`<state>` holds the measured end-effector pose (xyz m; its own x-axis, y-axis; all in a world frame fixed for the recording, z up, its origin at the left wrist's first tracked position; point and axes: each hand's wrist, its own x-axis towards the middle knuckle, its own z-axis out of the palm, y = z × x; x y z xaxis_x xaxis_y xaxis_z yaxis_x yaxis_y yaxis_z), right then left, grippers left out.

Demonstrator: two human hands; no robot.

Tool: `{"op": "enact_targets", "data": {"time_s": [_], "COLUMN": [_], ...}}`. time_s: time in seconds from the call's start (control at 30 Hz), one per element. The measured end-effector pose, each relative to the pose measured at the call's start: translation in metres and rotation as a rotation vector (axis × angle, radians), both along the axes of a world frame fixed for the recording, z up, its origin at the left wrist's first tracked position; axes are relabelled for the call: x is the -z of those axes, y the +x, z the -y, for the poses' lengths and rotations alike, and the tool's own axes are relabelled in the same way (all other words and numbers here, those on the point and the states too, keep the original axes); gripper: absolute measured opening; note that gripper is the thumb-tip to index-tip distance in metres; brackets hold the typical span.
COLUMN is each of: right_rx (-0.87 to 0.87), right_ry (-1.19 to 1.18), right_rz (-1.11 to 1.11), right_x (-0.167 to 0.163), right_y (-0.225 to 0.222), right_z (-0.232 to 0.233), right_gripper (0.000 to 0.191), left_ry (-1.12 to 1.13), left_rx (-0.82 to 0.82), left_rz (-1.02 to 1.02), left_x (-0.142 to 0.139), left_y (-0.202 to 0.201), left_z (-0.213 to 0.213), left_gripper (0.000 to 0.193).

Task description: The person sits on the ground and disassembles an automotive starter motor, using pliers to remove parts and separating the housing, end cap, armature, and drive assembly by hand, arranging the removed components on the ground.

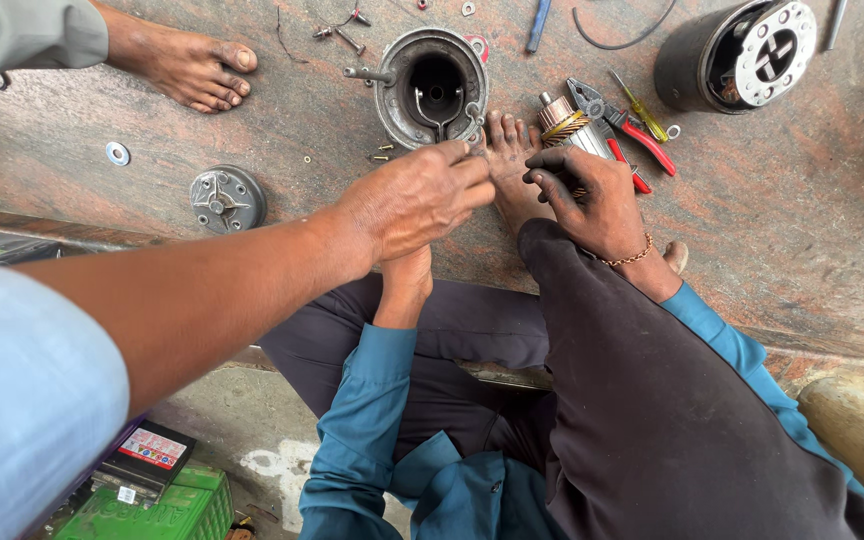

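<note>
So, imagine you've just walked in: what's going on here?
The seated person's right hand rests on a copper-wound armature beside their bare foot. Their left hand is mostly hidden under a co-worker's hand, which reaches toward a round metal housing on the stone floor. Red-handled pliers, loose screws and a black motor casing lie around.

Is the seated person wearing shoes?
No, the foot planted on the floor beside the round metal housing is bare, with its toes showing.
</note>
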<state>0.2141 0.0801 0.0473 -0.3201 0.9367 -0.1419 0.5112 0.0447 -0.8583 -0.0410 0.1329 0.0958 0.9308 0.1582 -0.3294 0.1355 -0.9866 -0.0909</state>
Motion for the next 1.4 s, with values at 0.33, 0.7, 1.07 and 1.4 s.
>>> {"op": "enact_targets", "data": {"time_s": [0.33,0.7,1.07,1.4], "right_rx": [0.014,0.004,0.168,0.164], "right_ry": [0.017,0.060,-0.493,-0.676], "right_rz": [0.013,-0.023,-0.490,-0.184], "right_x": [-0.002,-0.005,0.015,0.008], "right_y": [-0.006,-0.010,-0.029,-0.061], "right_z": [-0.006,-0.009,-0.027,-0.050], "right_gripper": [0.019,0.018,0.030,0.057], "left_ry": [0.017,0.681,0.841,1.477], "left_rx": [0.107,0.741,0.962,2.442], "left_rz": [-0.135,0.004,-0.097,-1.856], "left_x": [-0.009,0.045,0.040,0.108], "left_y": [-0.003,0.005,-0.005,-0.002], "left_z": [-0.011,-0.009,-0.015,0.076], "left_gripper": [0.014,0.049,0.014,0.057]}}
